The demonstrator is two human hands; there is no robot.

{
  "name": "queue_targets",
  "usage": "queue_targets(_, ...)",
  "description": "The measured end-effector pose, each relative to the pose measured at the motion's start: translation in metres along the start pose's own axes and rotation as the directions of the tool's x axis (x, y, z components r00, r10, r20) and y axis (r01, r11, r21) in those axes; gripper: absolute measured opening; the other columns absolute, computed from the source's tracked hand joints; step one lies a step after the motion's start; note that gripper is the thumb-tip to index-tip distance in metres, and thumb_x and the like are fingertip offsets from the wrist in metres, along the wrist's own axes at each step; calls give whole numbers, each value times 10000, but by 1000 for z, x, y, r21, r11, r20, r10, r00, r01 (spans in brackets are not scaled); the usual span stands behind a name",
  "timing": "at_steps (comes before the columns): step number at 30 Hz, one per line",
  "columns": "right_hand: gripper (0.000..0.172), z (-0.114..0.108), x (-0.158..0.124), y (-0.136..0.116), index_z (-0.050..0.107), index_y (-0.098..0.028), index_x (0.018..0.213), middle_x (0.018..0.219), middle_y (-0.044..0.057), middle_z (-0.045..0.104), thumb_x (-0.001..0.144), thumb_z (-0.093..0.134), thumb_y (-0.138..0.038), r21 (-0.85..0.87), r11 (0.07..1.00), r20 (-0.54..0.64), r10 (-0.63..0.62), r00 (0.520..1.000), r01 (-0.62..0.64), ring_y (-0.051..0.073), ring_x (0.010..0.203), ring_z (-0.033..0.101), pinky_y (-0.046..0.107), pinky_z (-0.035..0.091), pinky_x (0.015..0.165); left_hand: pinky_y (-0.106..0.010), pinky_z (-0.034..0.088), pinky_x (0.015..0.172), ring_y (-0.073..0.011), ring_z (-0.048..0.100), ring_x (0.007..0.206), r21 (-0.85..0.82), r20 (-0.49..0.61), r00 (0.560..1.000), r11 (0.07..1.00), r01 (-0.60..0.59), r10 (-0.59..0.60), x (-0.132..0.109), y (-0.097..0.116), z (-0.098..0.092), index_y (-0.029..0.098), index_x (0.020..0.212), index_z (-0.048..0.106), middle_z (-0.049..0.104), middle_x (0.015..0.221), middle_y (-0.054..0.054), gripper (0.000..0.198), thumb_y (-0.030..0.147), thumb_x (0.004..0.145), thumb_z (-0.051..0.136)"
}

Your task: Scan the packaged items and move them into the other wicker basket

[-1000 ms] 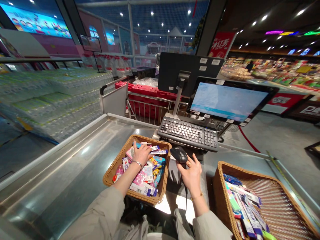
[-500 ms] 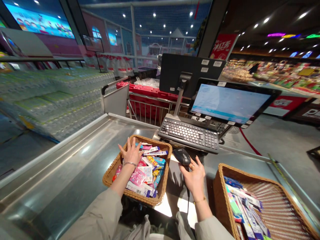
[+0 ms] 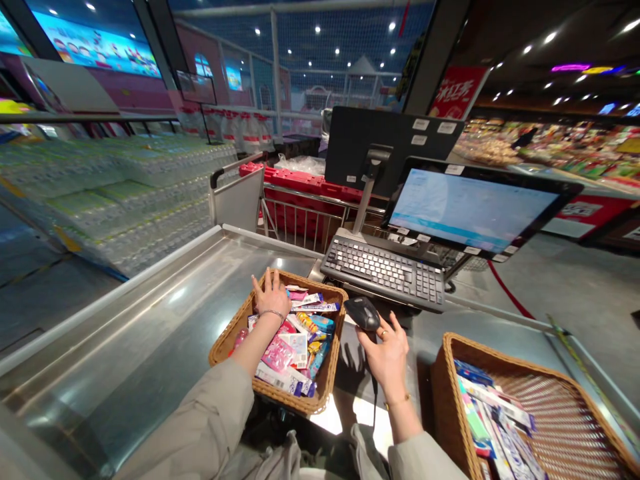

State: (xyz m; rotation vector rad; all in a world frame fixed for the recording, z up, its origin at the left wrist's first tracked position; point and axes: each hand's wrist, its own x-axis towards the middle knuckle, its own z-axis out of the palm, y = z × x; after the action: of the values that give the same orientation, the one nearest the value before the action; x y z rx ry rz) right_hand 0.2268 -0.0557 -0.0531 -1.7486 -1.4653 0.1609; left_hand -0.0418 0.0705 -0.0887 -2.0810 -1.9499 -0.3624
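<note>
My left hand (image 3: 273, 297) is over the far left corner of a wicker basket (image 3: 218, 348), its spread fingers reaching the rim. Packaged goods fill this basket: a pink packet (image 3: 278, 353), long white-and-purple boxes (image 3: 280, 378) and blue packets (image 3: 320, 325). What lies under my left palm is hidden. Just right of the basket, my right hand (image 3: 387, 350) grips a black handheld barcode scanner (image 3: 363, 313), whose cable hangs down toward me. The scanner's head points away from me, below the keyboard (image 3: 383, 270).
A second wicker basket (image 3: 447, 400) with long boxes stands at the right on the metal counter (image 3: 125, 347). Behind the keyboard are a lit monitor (image 3: 470, 207) and a dark screen back (image 3: 390, 143). A cart (image 3: 237, 193) stands beyond the counter, near stacked water bottles (image 3: 115, 193).
My left hand has shifted slightly toward the basket's far left rim. My right hand keeps hold of the scanner. The whole view has turned a little to the left.
</note>
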Motion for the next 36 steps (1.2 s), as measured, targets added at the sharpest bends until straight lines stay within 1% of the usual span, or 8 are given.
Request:
queue_targets(8,251,-2,1,5,752,-226,891,1158,90,706,764,613,-393,-13,1000,-13,-3,1000,3,349,1338,402,589,290,1061,-690,-167,1109,-378,88,1487,0,14,1000,1000,-10,10,13,3,10,195,966,748,499,1464,-80,335,158,819,449)
queue_targets(11,246,-3,1,5,753,-226,894,1162,89,705,766,617,-386,-10,1000,-13,-3,1000,2,348,1337,404,588,294,1058,-695,-180,1107,-371,135,1483,-42,11,998,997,-68,68,13,-1,2,210,930,754,506,1458,-76,303,171,826,472)
queue_targets(14,243,-2,1,5,754,-223,892,1159,95,706,762,621,-379,-13,1000,-11,-7,1000,7,346,1332,413,582,302,1055,-692,-207,1100,-353,158,1482,-104,-68,994,990,-94,87,7,-4,-15,237,911,747,490,1471,-52,265,236,857,487)
queue_targets(18,241,1,2,4,751,-227,893,1156,87,708,755,635,-387,-17,1000,-15,-17,1000,16,343,1324,420,583,308,1055,-685,-164,1119,-340,195,1476,-230,-160,986,973,17,-55,-8,-1,-32,279,919,740,499,1462,-11,282,409,899,491)
queue_targets(24,244,6,0,0,754,-232,905,1182,70,700,751,641,-385,8,1000,6,-25,1000,25,326,1336,407,560,294,1079,-789,13,1065,-410,316,1413,-547,31,970,808,218,-240,-38,25,-11,281,761,744,591,1370,-19,356,546,864,530)
queue_targets(26,252,6,-1,-2,755,-234,910,1189,65,697,748,641,-389,20,1000,16,-15,1000,14,327,1338,402,557,283,1086,-798,74,1052,-424,321,1405,-542,102,953,787,295,-287,-46,34,-3,272,717,738,602,1358,-22,388,562,860,525)
queue_targets(29,270,4,-2,-3,756,-235,931,1207,64,688,751,633,-396,34,999,21,-11,1000,10,329,1344,389,565,266,1092,-779,48,1080,-425,263,1432,-441,160,931,819,366,-329,-55,44,1,256,736,738,561,1405,-34,427,565,881,482)
queue_targets(36,266,-1,-3,-1,758,-231,916,1208,66,688,747,632,-393,36,999,11,-2,1000,2,332,1341,389,577,266,1088,-777,-66,1068,-452,222,1436,-298,4,968,924,240,-250,-64,35,-6,249,664,722,585,1383,-44,419,542,869,503)
